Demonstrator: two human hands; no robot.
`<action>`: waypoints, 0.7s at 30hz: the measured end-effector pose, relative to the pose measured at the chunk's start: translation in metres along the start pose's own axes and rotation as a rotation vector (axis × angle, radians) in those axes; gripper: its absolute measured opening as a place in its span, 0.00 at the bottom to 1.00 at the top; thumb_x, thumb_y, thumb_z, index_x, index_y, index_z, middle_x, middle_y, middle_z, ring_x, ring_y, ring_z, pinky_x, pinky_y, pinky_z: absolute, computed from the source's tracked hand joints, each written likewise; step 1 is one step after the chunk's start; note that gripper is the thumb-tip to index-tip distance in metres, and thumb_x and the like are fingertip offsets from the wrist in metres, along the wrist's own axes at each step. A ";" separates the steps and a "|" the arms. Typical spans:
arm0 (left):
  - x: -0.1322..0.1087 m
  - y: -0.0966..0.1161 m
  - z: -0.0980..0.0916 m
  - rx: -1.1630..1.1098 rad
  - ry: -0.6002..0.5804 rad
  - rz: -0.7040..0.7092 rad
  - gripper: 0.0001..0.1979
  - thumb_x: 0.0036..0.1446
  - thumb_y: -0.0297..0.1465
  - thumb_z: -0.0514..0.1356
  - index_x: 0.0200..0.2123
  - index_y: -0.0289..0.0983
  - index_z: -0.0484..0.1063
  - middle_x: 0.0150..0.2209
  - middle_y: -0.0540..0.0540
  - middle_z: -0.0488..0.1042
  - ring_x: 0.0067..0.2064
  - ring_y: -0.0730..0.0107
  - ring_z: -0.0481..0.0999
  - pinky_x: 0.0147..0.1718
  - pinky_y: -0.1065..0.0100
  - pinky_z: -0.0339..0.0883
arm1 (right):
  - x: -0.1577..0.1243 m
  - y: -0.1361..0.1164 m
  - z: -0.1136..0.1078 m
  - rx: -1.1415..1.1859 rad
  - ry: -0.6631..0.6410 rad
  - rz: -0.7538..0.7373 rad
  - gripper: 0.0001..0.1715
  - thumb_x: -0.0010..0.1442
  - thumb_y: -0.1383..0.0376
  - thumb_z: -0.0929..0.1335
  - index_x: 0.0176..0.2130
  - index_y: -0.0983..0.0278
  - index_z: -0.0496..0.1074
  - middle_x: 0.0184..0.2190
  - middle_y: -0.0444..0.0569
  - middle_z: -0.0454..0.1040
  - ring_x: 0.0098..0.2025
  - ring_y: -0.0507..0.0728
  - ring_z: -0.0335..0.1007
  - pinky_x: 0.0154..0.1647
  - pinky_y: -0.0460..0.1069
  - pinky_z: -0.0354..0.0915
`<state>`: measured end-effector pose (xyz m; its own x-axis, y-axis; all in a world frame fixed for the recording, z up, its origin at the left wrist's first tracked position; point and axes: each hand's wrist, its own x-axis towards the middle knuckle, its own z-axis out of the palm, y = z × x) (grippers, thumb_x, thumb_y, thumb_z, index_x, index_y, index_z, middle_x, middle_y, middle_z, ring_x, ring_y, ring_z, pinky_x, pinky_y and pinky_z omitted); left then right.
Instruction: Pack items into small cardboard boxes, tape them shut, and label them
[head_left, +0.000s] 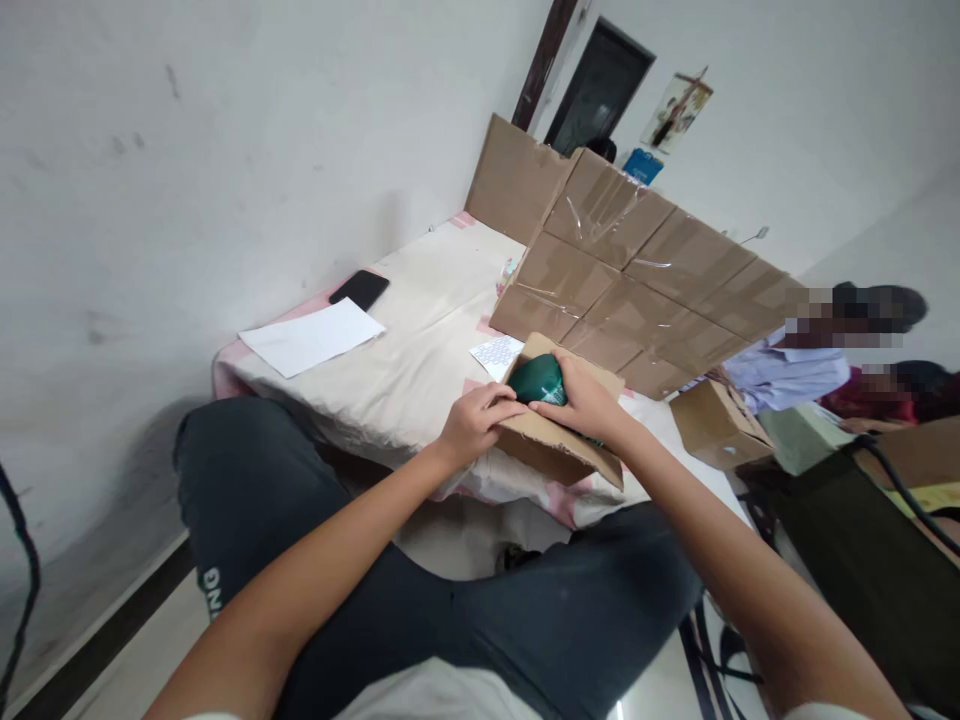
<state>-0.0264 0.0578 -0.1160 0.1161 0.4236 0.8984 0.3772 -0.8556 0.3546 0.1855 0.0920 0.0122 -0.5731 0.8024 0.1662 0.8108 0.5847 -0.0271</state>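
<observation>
An open cardboard box (551, 452) sits at the near edge of the cloth-covered table, its flaps raised. Inside its mouth is a dark green, shiny rounded packet (537, 380) with pale print. My right hand (581, 402) reaches over the box and curls its fingers round the packet's right side. At the box's near left rim, my left hand (478, 422) is closed on the cardboard, fingertips beside the packet. The lower part of the packet is hidden in the box. Left of the box lies a printed sheet (495, 355).
A wall of taped cardboard boxes (622, 290) stands behind the box. A white sheet of paper (311, 338) and a black phone (360, 290) lie on the table (420, 350) to the left. Another carton (720, 425) is at right, near seated people.
</observation>
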 end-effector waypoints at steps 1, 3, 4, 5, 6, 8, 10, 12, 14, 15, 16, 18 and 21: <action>0.000 0.000 0.000 -0.002 0.003 0.009 0.17 0.60 0.22 0.54 0.48 0.38 0.78 0.47 0.41 0.76 0.48 0.64 0.77 0.48 0.63 0.72 | 0.000 0.001 0.002 -0.022 -0.022 -0.013 0.60 0.60 0.37 0.65 0.73 0.66 0.41 0.63 0.66 0.63 0.63 0.71 0.62 0.58 0.63 0.64; 0.000 -0.001 -0.001 -0.004 0.012 0.024 0.17 0.61 0.21 0.54 0.47 0.37 0.78 0.47 0.40 0.76 0.48 0.64 0.77 0.49 0.63 0.72 | 0.000 0.002 0.006 -0.103 -0.093 -0.050 0.56 0.64 0.38 0.61 0.75 0.64 0.37 0.61 0.64 0.64 0.61 0.70 0.62 0.55 0.62 0.66; -0.001 -0.001 -0.001 -0.007 0.014 0.029 0.16 0.61 0.21 0.54 0.47 0.37 0.78 0.47 0.40 0.76 0.48 0.64 0.77 0.49 0.63 0.72 | 0.001 0.003 0.009 -0.157 -0.138 -0.075 0.50 0.67 0.40 0.58 0.75 0.61 0.40 0.60 0.63 0.65 0.59 0.69 0.64 0.53 0.61 0.66; -0.001 -0.002 0.000 -0.013 0.012 0.028 0.17 0.61 0.21 0.54 0.47 0.38 0.78 0.47 0.40 0.76 0.49 0.64 0.77 0.49 0.63 0.72 | 0.002 0.004 0.011 -0.214 -0.181 -0.100 0.44 0.69 0.43 0.56 0.74 0.60 0.46 0.58 0.62 0.66 0.57 0.68 0.65 0.52 0.59 0.66; -0.001 -0.002 0.000 -0.020 0.007 0.021 0.17 0.61 0.21 0.54 0.48 0.38 0.78 0.47 0.41 0.76 0.49 0.64 0.77 0.49 0.63 0.73 | 0.003 0.004 0.014 -0.267 -0.220 -0.125 0.39 0.71 0.45 0.54 0.73 0.58 0.51 0.56 0.61 0.68 0.55 0.67 0.65 0.52 0.58 0.65; -0.002 -0.002 0.000 -0.036 -0.007 -0.001 0.18 0.61 0.21 0.54 0.49 0.40 0.78 0.48 0.41 0.76 0.50 0.64 0.77 0.49 0.63 0.73 | 0.006 0.005 0.017 -0.331 -0.278 -0.155 0.34 0.73 0.49 0.53 0.70 0.58 0.58 0.52 0.59 0.72 0.53 0.65 0.65 0.52 0.56 0.63; -0.001 -0.002 0.000 -0.041 -0.017 -0.018 0.18 0.61 0.21 0.54 0.49 0.40 0.78 0.48 0.42 0.76 0.50 0.64 0.77 0.50 0.63 0.73 | 0.007 0.004 0.016 -0.333 -0.300 -0.144 0.33 0.73 0.50 0.55 0.70 0.59 0.60 0.48 0.58 0.75 0.52 0.64 0.66 0.51 0.55 0.63; 0.000 -0.002 -0.001 -0.036 -0.017 -0.012 0.18 0.61 0.21 0.54 0.49 0.40 0.78 0.47 0.42 0.76 0.50 0.64 0.77 0.49 0.63 0.74 | 0.007 0.001 0.013 -0.288 -0.305 -0.118 0.32 0.73 0.51 0.56 0.68 0.60 0.62 0.50 0.57 0.76 0.53 0.63 0.67 0.51 0.54 0.63; 0.000 -0.001 -0.001 -0.027 -0.013 -0.007 0.17 0.61 0.22 0.55 0.49 0.40 0.78 0.47 0.41 0.76 0.49 0.64 0.77 0.48 0.63 0.74 | 0.007 -0.004 0.009 -0.223 -0.310 -0.065 0.31 0.73 0.50 0.56 0.65 0.62 0.66 0.54 0.56 0.75 0.55 0.63 0.69 0.51 0.53 0.64; 0.000 -0.001 -0.001 -0.024 -0.012 -0.007 0.17 0.61 0.22 0.55 0.49 0.40 0.78 0.47 0.41 0.76 0.49 0.64 0.77 0.48 0.63 0.74 | 0.008 -0.006 0.007 -0.192 -0.318 -0.034 0.31 0.73 0.50 0.56 0.64 0.62 0.67 0.56 0.56 0.75 0.56 0.63 0.70 0.51 0.53 0.65; 0.000 -0.001 0.000 -0.024 -0.010 -0.009 0.17 0.61 0.22 0.55 0.49 0.40 0.78 0.47 0.42 0.76 0.49 0.64 0.77 0.48 0.63 0.74 | 0.010 -0.008 0.005 -0.173 -0.328 -0.005 0.32 0.72 0.49 0.56 0.62 0.63 0.69 0.56 0.55 0.75 0.56 0.63 0.71 0.51 0.53 0.65; 0.000 -0.001 0.000 -0.034 -0.009 -0.012 0.17 0.61 0.22 0.55 0.49 0.40 0.78 0.47 0.41 0.76 0.50 0.64 0.77 0.49 0.63 0.75 | 0.016 -0.014 0.003 -0.201 -0.366 0.037 0.32 0.70 0.46 0.57 0.59 0.63 0.71 0.55 0.55 0.76 0.55 0.63 0.74 0.49 0.52 0.66; -0.001 -0.002 0.001 -0.043 -0.015 -0.027 0.18 0.60 0.22 0.54 0.48 0.40 0.78 0.48 0.42 0.76 0.50 0.64 0.78 0.50 0.63 0.75 | 0.031 -0.026 0.004 -0.316 -0.420 0.069 0.31 0.64 0.44 0.64 0.53 0.63 0.75 0.50 0.57 0.79 0.51 0.67 0.77 0.46 0.53 0.68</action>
<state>-0.0264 0.0592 -0.1178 0.1200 0.4504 0.8847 0.3407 -0.8557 0.3894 0.1464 0.1026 0.0139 -0.4627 0.8544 -0.2363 0.8077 0.5162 0.2849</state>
